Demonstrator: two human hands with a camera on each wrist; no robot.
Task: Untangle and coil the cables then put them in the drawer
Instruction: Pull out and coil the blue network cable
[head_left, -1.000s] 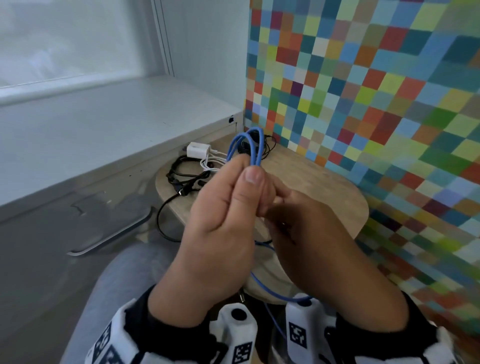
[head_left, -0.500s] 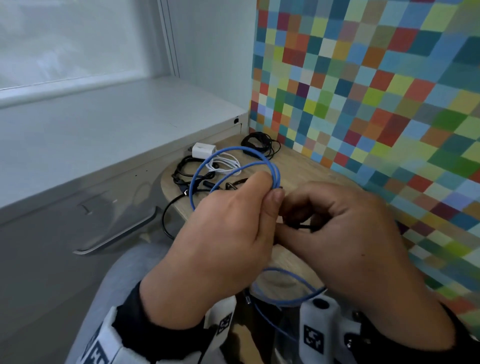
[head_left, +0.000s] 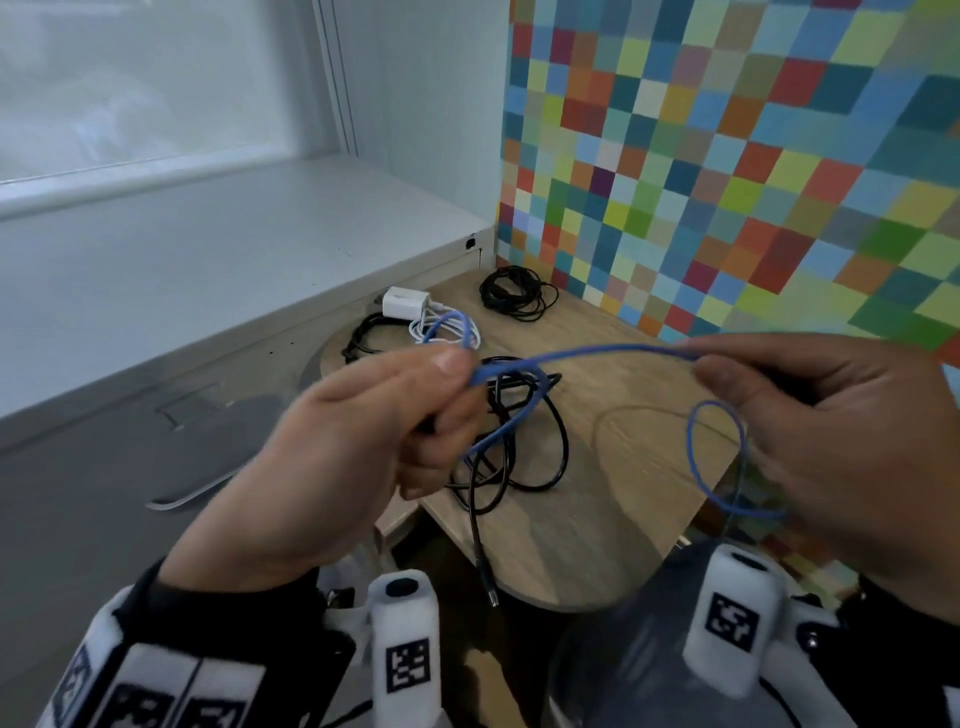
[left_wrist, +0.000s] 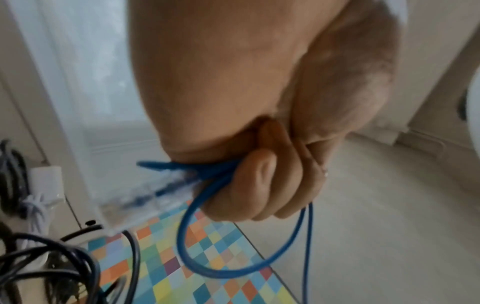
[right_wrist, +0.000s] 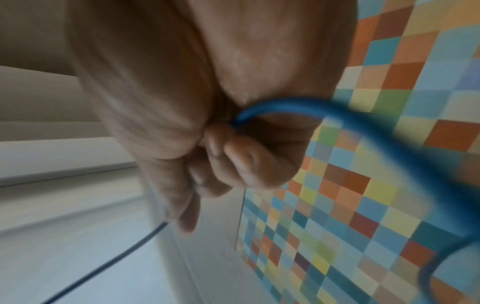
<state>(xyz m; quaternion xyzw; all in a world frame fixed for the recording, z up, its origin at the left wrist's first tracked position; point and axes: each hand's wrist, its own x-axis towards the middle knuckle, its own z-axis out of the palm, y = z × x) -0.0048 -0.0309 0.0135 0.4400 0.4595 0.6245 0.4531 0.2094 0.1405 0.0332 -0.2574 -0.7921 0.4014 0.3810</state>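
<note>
Blue cable (head_left: 587, 355), apparently looped, between both hands.

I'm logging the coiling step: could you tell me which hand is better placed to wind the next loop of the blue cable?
Probably right: the right hand pinches the free run of the blue cable, while the left hand already grips the gathered loops.

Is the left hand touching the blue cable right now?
Touching. The left wrist view shows the left hand with fingers curled round the blue cable.
</note>
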